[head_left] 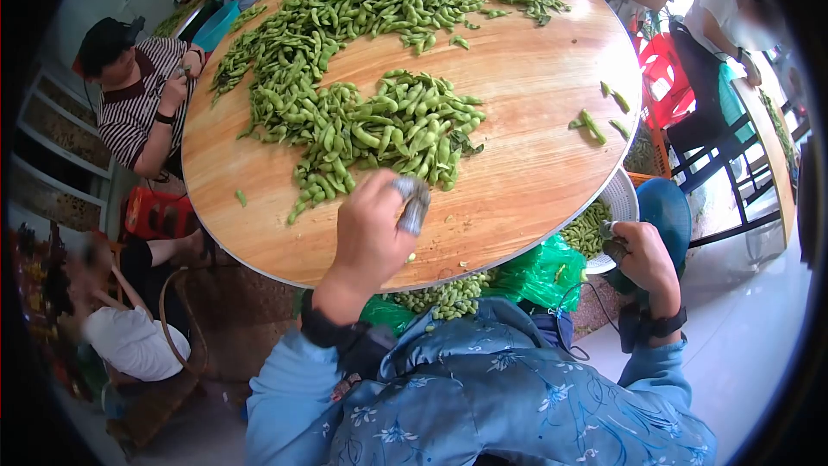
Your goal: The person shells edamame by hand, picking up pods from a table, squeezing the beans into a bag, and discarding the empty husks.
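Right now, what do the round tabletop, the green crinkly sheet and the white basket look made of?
Tabletop: wood or wood-look laminate, glossy, judging by its grain and bright glare. Green sheet: probably thin plastic film, shiny and crinkled. White basket: likely moulded plastic, from its perforated wall; finish unclear.

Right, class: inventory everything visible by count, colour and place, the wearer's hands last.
Round table: one, light brown, centre
Pods: uncountable, green, mostly on table
Basket: one, white, below table's right edge
Plastic bag: at least one, green, below near edge
Round object: one, blue, right of basket
Seats: several, red, left and right
Side table: one, brown, far right
Other people: at least six, mixed clothing, edges
Floral garment: one, blue, bottom centre
Left hand: one, grey wrapping, over table
Right hand: one, grey wrapping, beside basket
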A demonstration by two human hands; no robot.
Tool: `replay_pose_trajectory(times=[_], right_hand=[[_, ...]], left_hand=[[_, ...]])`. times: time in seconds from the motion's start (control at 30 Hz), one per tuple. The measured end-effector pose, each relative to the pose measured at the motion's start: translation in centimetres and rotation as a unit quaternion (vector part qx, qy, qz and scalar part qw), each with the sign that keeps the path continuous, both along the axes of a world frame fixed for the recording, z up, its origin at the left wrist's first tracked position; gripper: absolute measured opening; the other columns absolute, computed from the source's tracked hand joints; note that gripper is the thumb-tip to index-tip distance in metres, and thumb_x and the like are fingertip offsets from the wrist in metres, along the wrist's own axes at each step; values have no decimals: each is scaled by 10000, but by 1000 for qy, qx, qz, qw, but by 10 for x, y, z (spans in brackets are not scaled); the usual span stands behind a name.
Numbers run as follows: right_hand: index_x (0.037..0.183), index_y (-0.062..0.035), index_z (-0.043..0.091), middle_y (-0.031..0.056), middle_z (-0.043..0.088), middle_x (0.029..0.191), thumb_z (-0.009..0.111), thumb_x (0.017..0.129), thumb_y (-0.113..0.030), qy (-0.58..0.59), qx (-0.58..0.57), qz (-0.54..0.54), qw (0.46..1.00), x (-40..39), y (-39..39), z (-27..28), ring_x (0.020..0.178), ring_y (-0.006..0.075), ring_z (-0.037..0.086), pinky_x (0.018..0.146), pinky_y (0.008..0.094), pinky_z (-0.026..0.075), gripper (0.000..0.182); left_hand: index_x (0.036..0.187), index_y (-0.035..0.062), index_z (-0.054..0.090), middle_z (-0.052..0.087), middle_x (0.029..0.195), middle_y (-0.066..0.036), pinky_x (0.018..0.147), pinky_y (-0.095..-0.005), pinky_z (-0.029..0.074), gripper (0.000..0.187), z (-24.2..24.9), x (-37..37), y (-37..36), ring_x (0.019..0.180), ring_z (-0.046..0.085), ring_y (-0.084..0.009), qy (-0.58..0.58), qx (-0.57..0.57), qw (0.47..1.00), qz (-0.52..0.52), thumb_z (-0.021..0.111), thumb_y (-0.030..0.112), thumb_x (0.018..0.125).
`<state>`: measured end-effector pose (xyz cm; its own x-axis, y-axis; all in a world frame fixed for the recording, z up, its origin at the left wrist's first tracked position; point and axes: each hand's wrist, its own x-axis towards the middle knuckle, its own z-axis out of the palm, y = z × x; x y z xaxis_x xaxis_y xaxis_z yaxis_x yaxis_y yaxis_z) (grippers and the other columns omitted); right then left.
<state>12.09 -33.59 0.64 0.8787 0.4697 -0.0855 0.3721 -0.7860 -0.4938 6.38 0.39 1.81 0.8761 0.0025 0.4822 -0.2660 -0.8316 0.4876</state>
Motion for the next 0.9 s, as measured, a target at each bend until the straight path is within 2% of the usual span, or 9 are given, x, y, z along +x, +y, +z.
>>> replay_pose_trajectory(times=[0.1,0.33,0.4,0.43,0.47,0.53,0.63,0.8,0.9], right_hand=[[718,35,532,230,512,671,622,663,-49,21,46,-7,999,-3,15,-1,668,411,505,562,418,405,135],[725,28,542,209,518,647,621,703,-62,46,141,112,983,-5,64,6,635,387,517,542,385,413,122],[732,27,546,213,505,637,614,729,-60,52,248,137,958,-8,79,2,610,374,509,538,364,414,111],[798,24,558,157,546,637,604,770,-66,89,259,123,954,-8,88,4,567,272,530,533,329,412,105],[798,24,558,157,546,637,604,770,-66,90,260,122,954,-10,99,4,567,272,530,533,329,412,105],[878,25,555,67,571,680,601,795,-70,248,429,57,866,-11,124,2,591,125,510,529,288,402,135],[940,28,541,11,561,725,598,807,-75,309,486,110,810,-7,156,-8,642,61,482,530,266,394,178],[852,15,566,56,573,701,607,788,-67,260,445,124,848,-6,171,-6,606,109,506,521,281,398,112],[804,-2,562,145,543,692,613,656,-10,-22,281,192,940,1,157,2,632,307,535,546,357,425,157]], left_hand=[[823,7,593,561,778,-131,644,-374,441,141,-2,32,-3,720,559,-313,62,147,984,85,625,79,705],[826,25,594,538,749,-139,606,-384,421,157,-20,34,8,662,538,-302,136,160,976,52,633,107,698],[805,25,593,566,750,-148,592,-398,434,158,-15,24,8,660,559,-303,163,36,986,32,623,142,703],[862,27,613,592,730,-76,544,-310,434,170,-14,20,8,607,563,-183,178,-87,980,32,664,100,718],[862,27,613,592,730,-76,544,-310,434,170,-16,16,8,607,563,-183,179,-87,980,32,664,100,718],[885,29,622,595,761,11,553,-220,431,150,-19,11,7,629,531,-58,123,-411,902,-50,658,12,740],[936,30,606,593,841,27,644,-195,456,193,-17,-1,-12,724,526,-29,107,-509,851,-77,624,-47,760],[991,22,559,612,894,-33,753,-213,460,243,-18,-13,-16,819,555,-73,98,-573,803,-130,608,-57,767],[977,22,543,607,899,-56,735,-219,437,135,-16,-23,8,814,550,-88,127,-554,816,-103,527,35,843]])
